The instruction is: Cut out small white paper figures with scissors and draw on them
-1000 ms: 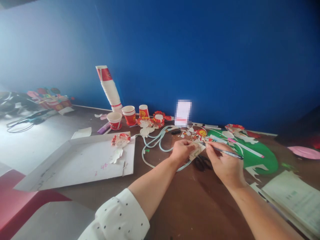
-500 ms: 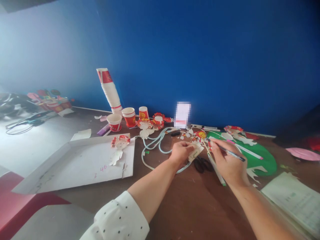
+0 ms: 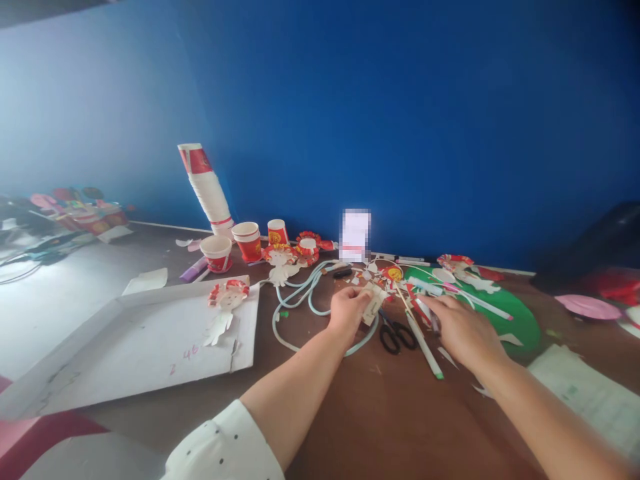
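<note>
My left hand (image 3: 349,308) pinches a small cream-coloured piece of paper or card (image 3: 373,305) with printing on it. My right hand (image 3: 463,328) is low over the table at the near edge of the green sheet, its index finger reaching forward and its thumb curled below. Its fingers are close together around a slim greyish shape, too blurred to name. Just beyond its fingertips lies a light-blue marker (image 3: 425,287). Between the hands are black-handled scissors (image 3: 397,335), a white marker with a green end (image 3: 425,347) and a thin stick with a red-and-yellow round piece (image 3: 393,274).
A white box lid (image 3: 150,347) with a paper-cup doll (image 3: 227,297) lies left. Behind stand paper cups (image 3: 247,241) and a tall leaning cup stack (image 3: 207,190). A pale blue cable (image 3: 280,333) loops mid-table. At right are a green sheet (image 3: 520,320) and a notebook (image 3: 585,387).
My right hand has turned palm-down and lowered; the pen it held upright before no longer shows clearly. My left hand keeps the piece of paper. The view has shifted slightly right.
</note>
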Tool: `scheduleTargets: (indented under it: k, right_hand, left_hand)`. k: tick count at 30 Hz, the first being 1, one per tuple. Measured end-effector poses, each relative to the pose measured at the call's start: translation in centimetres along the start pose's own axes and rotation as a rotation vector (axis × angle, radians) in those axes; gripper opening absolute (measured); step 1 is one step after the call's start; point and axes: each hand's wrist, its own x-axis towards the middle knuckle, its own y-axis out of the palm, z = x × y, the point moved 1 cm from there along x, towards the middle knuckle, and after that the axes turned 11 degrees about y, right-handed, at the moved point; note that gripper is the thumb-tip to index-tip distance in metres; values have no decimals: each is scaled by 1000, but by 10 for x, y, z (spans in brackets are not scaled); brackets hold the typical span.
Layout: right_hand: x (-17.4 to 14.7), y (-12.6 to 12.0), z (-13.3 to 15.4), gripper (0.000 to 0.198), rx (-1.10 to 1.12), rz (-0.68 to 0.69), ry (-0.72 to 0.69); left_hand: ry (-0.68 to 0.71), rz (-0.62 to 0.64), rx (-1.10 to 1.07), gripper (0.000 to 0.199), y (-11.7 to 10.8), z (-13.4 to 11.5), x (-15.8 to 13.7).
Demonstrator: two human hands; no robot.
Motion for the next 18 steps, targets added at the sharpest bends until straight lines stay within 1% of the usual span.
scheduleTargets:
  k: [1, 3, 5, 6, 8, 9, 10, 12, 15, 18]
  right_hand:
    - [0, -1, -3, 62, -103, 20, -20]
    - [1, -6, -2, 64, -215, 31, -16]
    - [-1, -15, 11, 57, -186, 3, 27]
    - [-2, -19, 21, 50, -127, -2, 32]
    - [-8, -26, 46, 35, -40, 78, 25]
    - [-11, -28, 58, 28, -34, 171, 3]
    - [-14, -29, 69, 21, -56, 272, -25]
    - [-19, -28, 86, 10, -142, 381, -33]
    - [-19, -25, 95, 8, -211, 441, -21]
    - [-16, -20, 92, 9, -184, 453, -8]
  left_hand:
    - [5, -1, -9, 21, 0, 1, 1]
    - [21, -7, -14, 24, -1, 4, 2]
    - [41, -14, -2, 27, -3, 7, 3]
    - [49, -14, 2, 29, -3, 8, 4]
    - [52, -15, 8, 29, -4, 9, 4]
    - [51, -22, 19, 29, -5, 8, 4]
    - [49, -33, 33, 28, -5, 7, 4]
    - [49, -54, 63, 26, -6, 5, 4]
    - [68, -65, 66, 23, -7, 2, 5]
    - [74, -61, 54, 22, -7, 2, 7]
